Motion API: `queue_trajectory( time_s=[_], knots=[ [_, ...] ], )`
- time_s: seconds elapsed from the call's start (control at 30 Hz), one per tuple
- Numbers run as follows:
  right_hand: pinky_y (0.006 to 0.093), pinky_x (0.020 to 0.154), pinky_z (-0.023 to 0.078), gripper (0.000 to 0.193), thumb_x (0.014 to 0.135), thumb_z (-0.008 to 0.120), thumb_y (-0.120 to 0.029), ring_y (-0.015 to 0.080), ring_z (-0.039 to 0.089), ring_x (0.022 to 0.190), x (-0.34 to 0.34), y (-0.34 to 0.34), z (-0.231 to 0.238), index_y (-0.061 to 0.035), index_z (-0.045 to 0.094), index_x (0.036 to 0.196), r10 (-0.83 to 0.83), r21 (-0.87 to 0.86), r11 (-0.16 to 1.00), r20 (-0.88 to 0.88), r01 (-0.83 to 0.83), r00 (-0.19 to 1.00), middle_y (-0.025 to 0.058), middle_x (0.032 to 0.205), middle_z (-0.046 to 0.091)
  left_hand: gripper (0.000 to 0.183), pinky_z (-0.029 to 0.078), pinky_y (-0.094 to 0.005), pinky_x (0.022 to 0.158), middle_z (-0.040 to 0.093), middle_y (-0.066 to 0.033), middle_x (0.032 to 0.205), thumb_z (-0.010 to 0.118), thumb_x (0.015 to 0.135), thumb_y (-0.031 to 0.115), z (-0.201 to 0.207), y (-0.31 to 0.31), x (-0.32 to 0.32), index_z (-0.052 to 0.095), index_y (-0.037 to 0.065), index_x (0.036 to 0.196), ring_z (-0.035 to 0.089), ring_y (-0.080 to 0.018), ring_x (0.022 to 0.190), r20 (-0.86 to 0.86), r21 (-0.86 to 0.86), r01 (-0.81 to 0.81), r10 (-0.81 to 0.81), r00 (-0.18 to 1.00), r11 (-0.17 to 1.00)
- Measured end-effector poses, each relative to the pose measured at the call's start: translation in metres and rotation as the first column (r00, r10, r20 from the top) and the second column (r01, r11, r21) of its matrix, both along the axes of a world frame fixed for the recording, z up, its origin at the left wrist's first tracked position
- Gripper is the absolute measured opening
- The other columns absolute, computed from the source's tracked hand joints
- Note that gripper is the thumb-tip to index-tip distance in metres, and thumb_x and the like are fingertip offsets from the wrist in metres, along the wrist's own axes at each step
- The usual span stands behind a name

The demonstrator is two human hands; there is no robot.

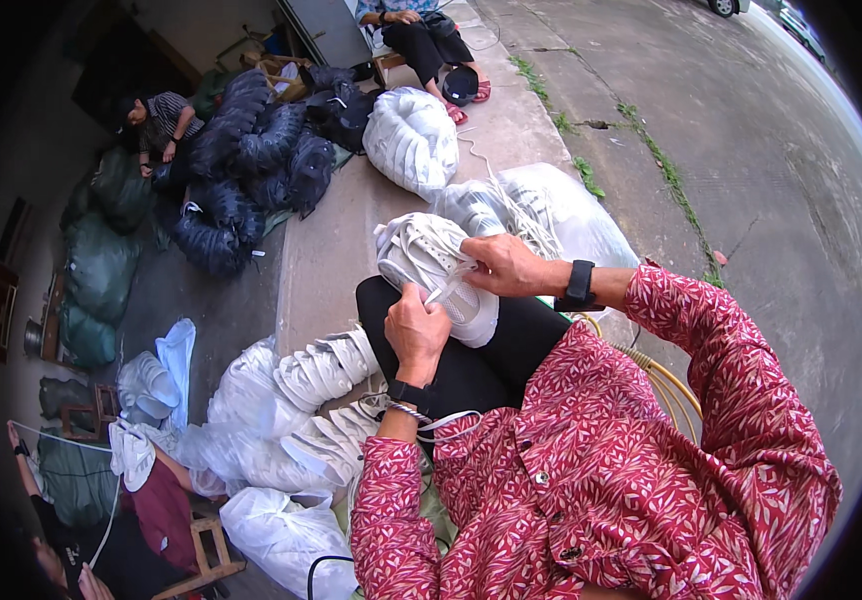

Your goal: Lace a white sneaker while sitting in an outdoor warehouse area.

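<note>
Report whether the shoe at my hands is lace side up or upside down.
Lace side up: the shoe shows its laces to the camera, left hand and right hand at them.

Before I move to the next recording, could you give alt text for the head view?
A person's bare right hand pinches a flat white lace on a chunky cream shoe over black trousers, the bare left hand against the shoe. Off-white shoe uppers and translucent plastic bags lie around.

Holding bare left hand and bare right hand close together, fingertips pinched.
Bending right elbow wide to the side and angling left forearm up from below, in red, pale-leaf-patterned fabric sleeves; wearing dark bands on both wrists, left thumb pointing upward.
</note>
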State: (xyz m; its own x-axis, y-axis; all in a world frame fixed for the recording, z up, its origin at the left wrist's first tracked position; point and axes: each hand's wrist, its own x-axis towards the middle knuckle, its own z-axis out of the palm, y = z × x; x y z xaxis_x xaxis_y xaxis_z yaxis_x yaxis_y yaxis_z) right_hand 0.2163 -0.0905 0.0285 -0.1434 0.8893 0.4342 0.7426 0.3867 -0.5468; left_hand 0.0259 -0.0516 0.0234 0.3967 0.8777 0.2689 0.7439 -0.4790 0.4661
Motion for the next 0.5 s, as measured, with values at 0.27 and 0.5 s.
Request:
queue_trajectory(
  time_s=[0.27, 0.5],
  knots=[
    [0.0364, 0.056, 0.046, 0.016, 0.072, 0.06, -0.007, 0.0276, 0.058, 0.063, 0.013, -0.003, 0.002, 0.0018, 0.047, 0.076, 0.155, -0.109, 0.98, -0.12, -0.168, 0.981, 0.0119, 0.072, 0.056, 0.024, 0.04, -0.0198, 0.035, 0.055, -0.003, 0.06, 0.056, 0.086, 0.022, 0.001, 0.015, -0.021, 0.056, -0.001, 0.092, 0.053, -0.0119, 0.043, 0.568, -0.749, 0.409, 0.187, 0.802, 0.521],
    [0.0395, 0.058, 0.043, 0.015, 0.073, 0.062, -0.008, 0.0309, 0.056, 0.065, 0.011, 0.002, 0.0, 0.0024, 0.051, 0.075, 0.174, -0.081, 0.979, -0.121, -0.185, 0.977, 0.015, 0.07, 0.054, 0.023, 0.035, -0.019, 0.033, 0.054, -0.0019, 0.058, 0.056, 0.087, 0.02, 0.005, 0.017, -0.021, 0.059, -0.002, 0.093, 0.049, -0.0096, 0.039, 0.651, -0.753, 0.57, 0.242, 0.719, 0.329]
  ],
)
